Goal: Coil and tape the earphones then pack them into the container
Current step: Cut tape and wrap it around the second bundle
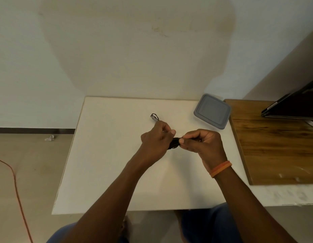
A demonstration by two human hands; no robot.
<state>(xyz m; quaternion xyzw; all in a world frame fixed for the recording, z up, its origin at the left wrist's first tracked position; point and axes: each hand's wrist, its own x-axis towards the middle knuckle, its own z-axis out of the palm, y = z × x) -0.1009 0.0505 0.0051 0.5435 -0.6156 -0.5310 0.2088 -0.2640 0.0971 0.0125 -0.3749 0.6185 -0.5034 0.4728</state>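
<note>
- Above the middle of a white counter [103, 155], a person's left hand [156, 141] and right hand [200, 142] meet over a small black bundle of earphones [174, 144], held clear of the surface so the cord can be worked freely.
- The left hand curls around the bundle, apparently keeping the coil from springing loose; a loop of cord [154, 117] pokes out beyond its knuckles.
- The right hand, an orange wristband [220, 169] on its wrist, pinches the bundle's near end between thumb and fingertips; whether it is winding cord or pressing tape cannot be told.
- A container with its grey lid [212, 111] on waits at the counter's far right corner, within reach for packing.
- Beside it lies a wooden board [275, 146].
</note>
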